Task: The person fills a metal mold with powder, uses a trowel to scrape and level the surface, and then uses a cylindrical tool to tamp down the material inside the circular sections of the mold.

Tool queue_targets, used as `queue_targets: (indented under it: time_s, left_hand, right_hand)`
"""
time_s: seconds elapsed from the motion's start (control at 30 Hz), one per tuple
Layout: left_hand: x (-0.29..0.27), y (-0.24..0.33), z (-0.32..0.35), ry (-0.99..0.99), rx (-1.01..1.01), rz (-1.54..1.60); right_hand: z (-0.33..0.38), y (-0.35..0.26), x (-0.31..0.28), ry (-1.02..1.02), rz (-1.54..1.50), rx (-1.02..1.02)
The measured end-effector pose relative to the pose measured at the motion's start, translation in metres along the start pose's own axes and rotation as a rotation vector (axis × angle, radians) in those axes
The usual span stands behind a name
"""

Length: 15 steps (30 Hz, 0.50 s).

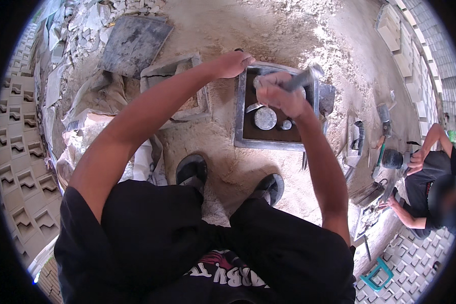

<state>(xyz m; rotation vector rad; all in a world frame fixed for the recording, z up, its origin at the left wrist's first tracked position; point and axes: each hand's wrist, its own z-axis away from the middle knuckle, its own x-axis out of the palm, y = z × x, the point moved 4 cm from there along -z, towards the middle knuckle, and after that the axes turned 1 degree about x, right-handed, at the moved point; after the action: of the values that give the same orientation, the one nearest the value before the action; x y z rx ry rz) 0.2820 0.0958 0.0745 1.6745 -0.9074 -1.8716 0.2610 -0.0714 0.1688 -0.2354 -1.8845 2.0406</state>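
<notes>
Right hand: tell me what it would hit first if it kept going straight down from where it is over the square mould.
The right hand grips a hammer above the square metal mould. Straight down, it would probably first meet the round grey disc on the dark fill inside, though depth is hard to judge.

Square grey metal mould (pixel 241 106) on sandy ground, hammer (pixel 300 80) above it.

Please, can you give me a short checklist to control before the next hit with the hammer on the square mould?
1. Left hand on the rim of the square mould: ok.
2. Right hand closed around the hammer: ok.
3. Left fingers away from the hammer head: ok, they rest at the far left corner.
4. Feet in sandals outside the mould: ok.
5. Other person at a distance: ok, busy on the right.
6. Mould flat on the sand: cannot tell.
</notes>
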Motion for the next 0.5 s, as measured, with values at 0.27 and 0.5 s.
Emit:
queue_targets:
  time_s: [0.27,0.5]
  left_hand:
    - [0.003,-0.006,0.000,0.046,0.061,0.043]
    - [0.003,-0.012,0.000,-0.027,0.035,0.054]
  right_hand:
    - [-0.006,-0.001,0.033,-0.147,0.138,-0.045]
    - [-0.002,-0.017,0.042,-0.215,0.401,-0.139]
